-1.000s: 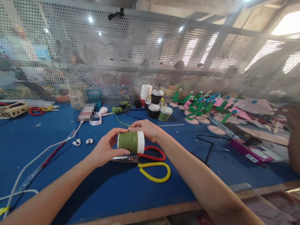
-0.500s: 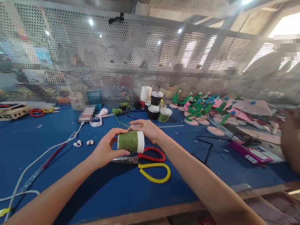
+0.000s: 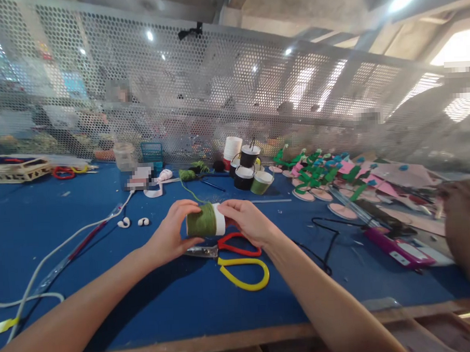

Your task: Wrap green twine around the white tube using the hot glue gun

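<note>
A white paper cup wound with green yarn (image 3: 201, 220) lies sideways above the table, held between both hands. My left hand (image 3: 169, 233) grips its yarn-covered end, thumb below and fingers on top. At the white rim end, the fingers of my right hand (image 3: 247, 220) are closed on the edge; the fingertips behind it are hidden. From the cup, a strand runs back to a small green yarn ball (image 3: 187, 175). Just below the cup rest scissors (image 3: 245, 287) with one red and one yellow handle, their blades partly behind my left hand.
Small bucket-like cups (image 3: 244, 177) stand at the back, one wrapped in green. Green and pink craft plants (image 3: 313, 180) fill the right side near a purple glue gun (image 3: 399, 248). A white cable (image 3: 72, 245) crosses the left. Another person's hand (image 3: 460, 202) is far right.
My right hand has moved from behind the cup, where it was near the yarn strand, to the white rim. The cup stays in my left hand.
</note>
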A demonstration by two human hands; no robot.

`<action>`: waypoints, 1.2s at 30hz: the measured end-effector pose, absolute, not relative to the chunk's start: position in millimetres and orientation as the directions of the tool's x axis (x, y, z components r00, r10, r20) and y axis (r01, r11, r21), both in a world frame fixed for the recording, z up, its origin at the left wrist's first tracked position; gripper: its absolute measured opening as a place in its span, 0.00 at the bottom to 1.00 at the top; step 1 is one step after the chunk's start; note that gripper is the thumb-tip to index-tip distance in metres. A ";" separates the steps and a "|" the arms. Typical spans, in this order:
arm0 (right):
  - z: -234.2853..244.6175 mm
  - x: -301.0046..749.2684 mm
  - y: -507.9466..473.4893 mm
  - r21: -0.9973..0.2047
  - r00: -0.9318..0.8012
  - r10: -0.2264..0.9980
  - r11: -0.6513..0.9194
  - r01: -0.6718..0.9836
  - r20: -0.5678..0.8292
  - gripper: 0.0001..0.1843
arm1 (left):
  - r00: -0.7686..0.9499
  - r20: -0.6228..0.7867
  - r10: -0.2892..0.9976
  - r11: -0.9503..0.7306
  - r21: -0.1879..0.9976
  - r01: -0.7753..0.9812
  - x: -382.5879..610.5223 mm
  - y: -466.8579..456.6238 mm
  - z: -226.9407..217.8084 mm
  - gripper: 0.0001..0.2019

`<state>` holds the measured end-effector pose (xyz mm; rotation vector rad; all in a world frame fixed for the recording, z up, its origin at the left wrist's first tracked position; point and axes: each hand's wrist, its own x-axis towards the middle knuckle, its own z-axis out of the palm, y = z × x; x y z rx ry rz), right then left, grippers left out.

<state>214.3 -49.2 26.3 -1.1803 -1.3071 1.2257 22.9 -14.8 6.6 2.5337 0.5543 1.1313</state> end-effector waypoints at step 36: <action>38.8 284.0 -29.6 -0.611 0.324 0.904 -0.093 0.786 0.280 0.10 | 0.677 0.484 0.554 -0.827 0.413 0.382 20.2 -14.5 8.7 0.25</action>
